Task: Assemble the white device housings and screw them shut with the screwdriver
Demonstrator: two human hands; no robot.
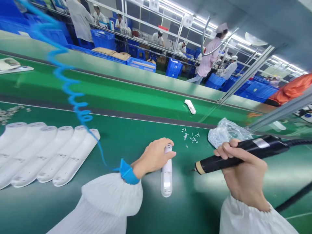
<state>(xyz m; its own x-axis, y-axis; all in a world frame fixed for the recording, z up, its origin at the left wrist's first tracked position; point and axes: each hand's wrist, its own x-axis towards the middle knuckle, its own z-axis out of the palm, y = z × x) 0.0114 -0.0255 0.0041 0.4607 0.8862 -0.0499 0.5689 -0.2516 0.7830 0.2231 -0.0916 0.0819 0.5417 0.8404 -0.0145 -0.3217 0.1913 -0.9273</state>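
My left hand (156, 154) is closed around the upper end of a slim white plastic handheld device (166, 182), which lies on the green bench. Its lower end shows below my fingers. My right hand (243, 172) grips a black electric screwdriver (266, 148) and holds it above the bench, tip pointing left. The bit is apart from the device, to its right. A blue wrist strap (129, 172) circles my left wrist. Small white pieces (191, 136) lie scattered beyond the device, too small to name.
Several white plastic housings (65, 159) lie in a row at left, behind a coiled blue cord (73, 87). A clear plastic bag (226, 131) sits at right. Past the bench edge, a white part (190, 106) rests on the green conveyor (136, 94). People work farther back among blue crates (103, 39).
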